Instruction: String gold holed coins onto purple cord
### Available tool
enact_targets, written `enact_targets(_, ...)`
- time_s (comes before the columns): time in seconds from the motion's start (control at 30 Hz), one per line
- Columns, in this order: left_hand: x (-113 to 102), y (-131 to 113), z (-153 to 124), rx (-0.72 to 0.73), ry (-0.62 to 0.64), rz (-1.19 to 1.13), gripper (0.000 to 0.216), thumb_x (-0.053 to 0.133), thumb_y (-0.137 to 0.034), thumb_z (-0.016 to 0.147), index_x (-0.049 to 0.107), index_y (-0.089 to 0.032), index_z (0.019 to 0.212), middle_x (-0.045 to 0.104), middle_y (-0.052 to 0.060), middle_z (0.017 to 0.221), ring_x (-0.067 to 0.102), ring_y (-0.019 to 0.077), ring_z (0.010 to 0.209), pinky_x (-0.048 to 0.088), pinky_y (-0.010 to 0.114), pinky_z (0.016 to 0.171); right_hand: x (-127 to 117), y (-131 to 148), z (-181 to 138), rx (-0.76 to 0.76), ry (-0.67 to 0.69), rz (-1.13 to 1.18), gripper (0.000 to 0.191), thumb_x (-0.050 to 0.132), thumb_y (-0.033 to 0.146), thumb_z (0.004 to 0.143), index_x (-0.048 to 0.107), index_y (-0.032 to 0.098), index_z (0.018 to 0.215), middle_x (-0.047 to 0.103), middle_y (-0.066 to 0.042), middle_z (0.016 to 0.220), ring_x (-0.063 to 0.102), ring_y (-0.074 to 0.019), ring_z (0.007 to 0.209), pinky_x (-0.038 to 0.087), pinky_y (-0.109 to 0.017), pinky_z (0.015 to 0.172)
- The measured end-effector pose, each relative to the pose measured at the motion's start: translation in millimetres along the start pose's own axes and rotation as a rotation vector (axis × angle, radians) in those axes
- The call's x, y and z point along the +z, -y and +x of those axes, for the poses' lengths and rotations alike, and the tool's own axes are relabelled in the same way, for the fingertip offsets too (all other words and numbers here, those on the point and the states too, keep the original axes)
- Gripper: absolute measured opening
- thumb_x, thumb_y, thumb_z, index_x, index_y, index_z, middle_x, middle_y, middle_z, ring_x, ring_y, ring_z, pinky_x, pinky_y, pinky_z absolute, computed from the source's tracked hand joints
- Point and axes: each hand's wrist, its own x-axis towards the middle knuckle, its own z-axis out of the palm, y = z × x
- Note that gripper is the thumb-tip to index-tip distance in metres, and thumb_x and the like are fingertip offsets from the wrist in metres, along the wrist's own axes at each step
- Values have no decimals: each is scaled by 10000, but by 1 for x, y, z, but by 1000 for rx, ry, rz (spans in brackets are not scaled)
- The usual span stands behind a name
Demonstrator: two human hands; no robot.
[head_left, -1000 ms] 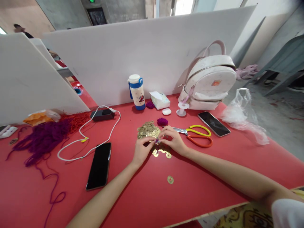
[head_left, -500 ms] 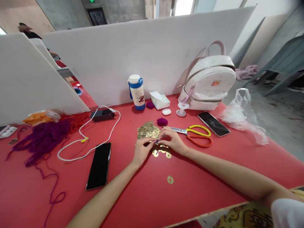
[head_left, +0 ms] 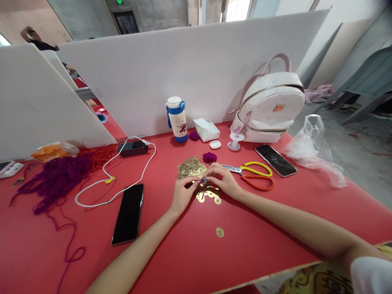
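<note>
My left hand [head_left: 184, 193] and my right hand [head_left: 224, 179] meet fingertip to fingertip over a heap of brass-coloured coins [head_left: 190, 166]. Both are closed in a pinch on a short purple yarn [head_left: 202, 183], whose end hangs down between them. Whether a coin is on the yarn is too small to tell. A few loose coins [head_left: 210, 194] lie just below the fingers, and a single square-holed coin [head_left: 219, 232] lies nearer to me. Beyond my right hand sits a small purple yarn bundle [head_left: 210, 157]. Scissors [head_left: 255, 173] with yellow and orange handles lie beside it.
On the red table [head_left: 183, 261] are a black phone [head_left: 128, 214], a white cable [head_left: 92, 204], purple yarn [head_left: 61, 179], a bottle [head_left: 177, 120], a tissue pack [head_left: 207, 130], a spool [head_left: 235, 141], another phone [head_left: 276, 160], a backpack [head_left: 271, 106] and a plastic bag [head_left: 312, 151]. White panels [head_left: 137, 81] stand behind.
My fingers have shifted slightly on the purple yarn, and more of its hanging end shows. Far back at the left, a person has raised an arm to the head.
</note>
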Motion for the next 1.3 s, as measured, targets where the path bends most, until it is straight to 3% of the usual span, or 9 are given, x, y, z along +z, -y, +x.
enact_targets(0.47, 0, 2, 0, 8, 0, 0, 106, 676, -230, 755, 768, -184, 780, 771, 60, 825, 712, 214, 785, 549, 304, 749, 1, -1, 1, 40, 4, -11, 109, 619, 245, 886, 667, 203, 797, 606, -36, 793, 540, -199, 824, 418, -349, 769)
enact_targets(0.73, 1, 3, 0, -40, -35, -2, 123, 673, -216, 745, 770, -181, 812, 771, 70, 858, 715, 225, 814, 553, 340, 804, 3, -6, -1, 98, 5, -13, 84, 553, 232, 909, 589, 197, 842, 549, -25, 838, 526, -170, 774, 418, -313, 731)
enact_targets(0.97, 1, 2, 1, -44, -42, -9, 122, 675, -210, 741, 774, -189, 809, 773, 66, 851, 718, 226, 822, 554, 341, 810, 3, -4, -1, 79, 38, 4, 114, 574, 313, 915, 616, 207, 917, 562, -40, 887, 530, -180, 812, 428, -316, 738)
enact_targets(1.17, 1, 2, -1, -57, -44, -6, 100, 703, -219, 713, 769, -185, 780, 769, 61, 817, 715, 221, 783, 555, 321, 768, 3, -1, -2, 221, 126, 283, 212, 577, 415, 905, 560, 204, 890, 546, -3, 785, 519, -140, 671, 424, -277, 627)
enact_targets(1.3, 1, 2, -1, -66, -75, -19, 92, 720, -239, 694, 766, -180, 748, 766, 61, 785, 711, 213, 738, 555, 300, 708, 2, -3, -2, 254, 80, 395, 236, 600, 424, 883, 522, 203, 850, 503, 10, 780, 501, -123, 661, 422, -258, 609)
